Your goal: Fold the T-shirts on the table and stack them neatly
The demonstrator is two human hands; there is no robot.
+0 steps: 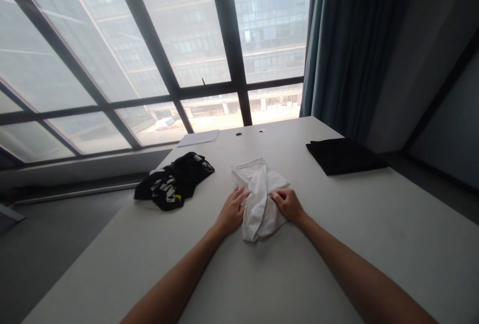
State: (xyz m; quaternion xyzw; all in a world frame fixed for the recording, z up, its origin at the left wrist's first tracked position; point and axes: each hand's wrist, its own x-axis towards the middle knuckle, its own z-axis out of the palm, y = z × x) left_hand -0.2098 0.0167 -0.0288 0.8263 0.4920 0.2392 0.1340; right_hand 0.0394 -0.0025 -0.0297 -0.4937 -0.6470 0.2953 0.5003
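A white garment (258,204) lies on the white table in front of me, gathered into a narrow shape with a sleeve-like strip crossing its middle. My left hand (232,209) rests on its left edge, fingers stretched out and fairly flat. At the opposite edge, my right hand (289,204) is closed, with curled fingers and thumb pinching the cloth. The garment's exact kind is hard to make out in its folded state.
Left on the table (149,259) lies a crumpled black garment (175,179) with a white print. A folded black cloth (344,155) sits at the right edge. White papers (198,138) lie at the far left corner. Windows and a blue curtain (344,65) stand behind.
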